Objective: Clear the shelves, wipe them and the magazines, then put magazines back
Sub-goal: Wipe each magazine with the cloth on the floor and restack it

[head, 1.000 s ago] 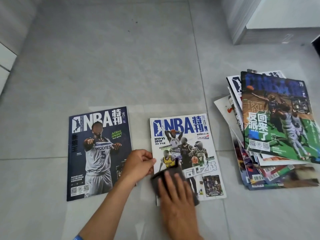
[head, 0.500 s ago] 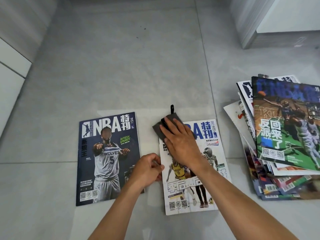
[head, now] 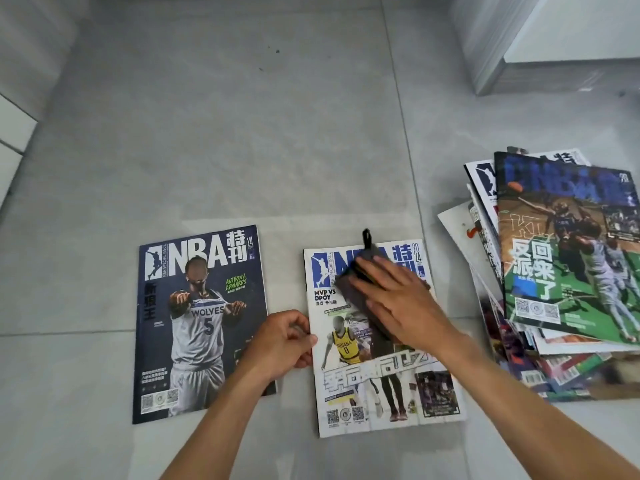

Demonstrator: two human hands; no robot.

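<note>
The right hand (head: 403, 299) presses a dark grey cloth (head: 360, 289) flat, fingers straight, on the upper half of a white-covered NBA magazine (head: 377, 375) lying on the grey tiled floor (head: 242, 133). The left hand (head: 282, 341) pinches that magazine's left edge with curled fingers. Just beside it to the left lies a dark blue NBA magazine (head: 194, 323). To the right, apart, sits an untidy pile of magazines (head: 554, 271) near the floor's right edge. A white cabinet base (head: 519, 39) stands beyond the pile.

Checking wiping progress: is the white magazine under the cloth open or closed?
Closed. The white magazine lies flat on the floor, front cover up, the right hand pressing the cloth on it.
</note>
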